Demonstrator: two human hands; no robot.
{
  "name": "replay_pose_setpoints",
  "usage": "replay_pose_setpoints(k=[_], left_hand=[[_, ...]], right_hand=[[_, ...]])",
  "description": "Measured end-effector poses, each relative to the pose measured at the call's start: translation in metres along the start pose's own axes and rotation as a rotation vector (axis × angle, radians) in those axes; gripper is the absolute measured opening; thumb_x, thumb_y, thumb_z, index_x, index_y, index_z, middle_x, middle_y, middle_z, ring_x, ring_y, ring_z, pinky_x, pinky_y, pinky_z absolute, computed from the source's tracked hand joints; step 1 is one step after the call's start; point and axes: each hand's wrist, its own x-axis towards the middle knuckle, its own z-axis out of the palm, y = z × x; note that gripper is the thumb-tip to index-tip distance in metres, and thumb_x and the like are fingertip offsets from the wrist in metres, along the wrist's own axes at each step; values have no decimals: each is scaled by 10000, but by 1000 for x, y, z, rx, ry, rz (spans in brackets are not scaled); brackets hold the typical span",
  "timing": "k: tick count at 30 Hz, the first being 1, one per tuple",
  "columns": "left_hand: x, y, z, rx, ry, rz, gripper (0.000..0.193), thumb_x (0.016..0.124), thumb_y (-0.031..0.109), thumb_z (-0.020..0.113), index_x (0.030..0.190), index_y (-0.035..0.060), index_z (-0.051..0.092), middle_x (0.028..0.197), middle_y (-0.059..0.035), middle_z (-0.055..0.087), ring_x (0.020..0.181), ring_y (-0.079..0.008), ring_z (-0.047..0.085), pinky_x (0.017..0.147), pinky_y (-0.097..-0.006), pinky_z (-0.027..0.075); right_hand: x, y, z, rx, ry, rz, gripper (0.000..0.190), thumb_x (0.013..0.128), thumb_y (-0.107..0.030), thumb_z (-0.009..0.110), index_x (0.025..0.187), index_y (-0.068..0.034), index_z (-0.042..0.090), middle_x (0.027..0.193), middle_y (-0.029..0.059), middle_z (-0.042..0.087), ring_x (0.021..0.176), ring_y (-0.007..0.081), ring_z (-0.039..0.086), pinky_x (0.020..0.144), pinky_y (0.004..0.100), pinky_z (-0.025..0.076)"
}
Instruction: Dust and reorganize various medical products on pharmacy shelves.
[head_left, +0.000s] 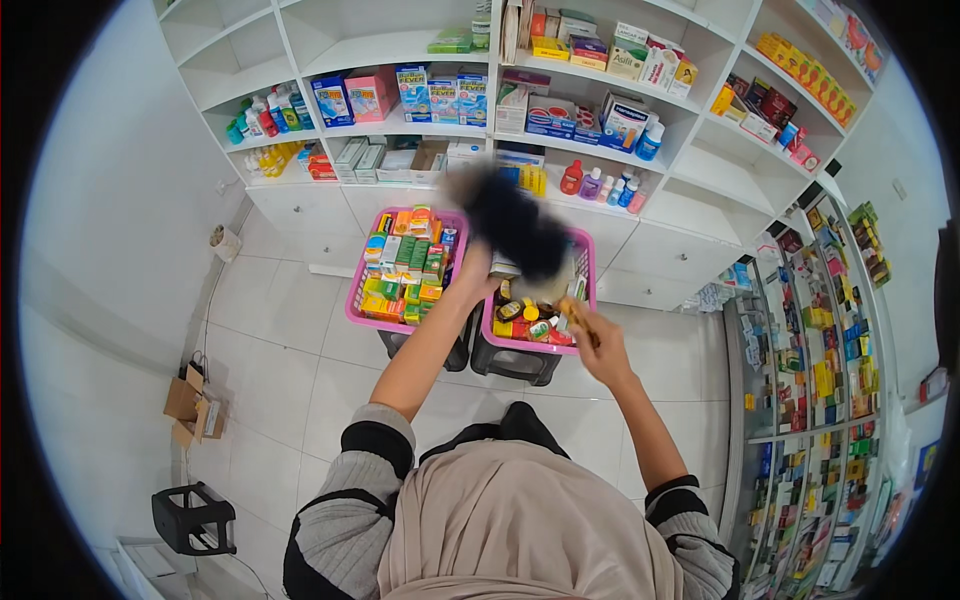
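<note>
My right hand (602, 351) is closed on the yellowish-brown handle of a feather duster (517, 225), whose dark, fluffy head is blurred over the two baskets' far side. My left hand (478, 271) is at the inner rim of the right basket, against a small light-coloured box (504, 265) that the duster partly hides; its fingers are mostly hidden. The left pink plastic basket (354, 300) is heaped with small medicine boxes (403, 253). The right pink basket (591, 270) holds bottles and boxes, among them a yellow-capped bottle (530, 309).
Black plastic stools (517, 364) stand under the baskets. White shelves (397, 52) with boxes and bottles rise beyond, over white cabinets (682, 257). A glass display case (739, 375) stands at right. At left are a cardboard box (196, 409), a black stool (193, 517) and a small pot (225, 244).
</note>
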Motion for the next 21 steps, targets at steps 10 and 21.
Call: replay_pose_setpoints(k=[10,21], left_hand=[[-5,7,2,-85,-128,16,522,861,535,494,1087,66,530,1007,-62,583,759,-157,581,606,-292,510],[-2,0,6,-203,-222,-74,473,926,465,411,1178,77,511,1117,-93,580,1023,-233,556,957,-410,391]], right_hand=[[18,7,-14,227,249,75,370,878,-89,543,1236,-1,510,972,89,644,743,71,524,624,234,441],[8,0,4,28,26,14,361,831,-86,603,1179,-7,548,858,199,622,668,296,610,608,333,481]])
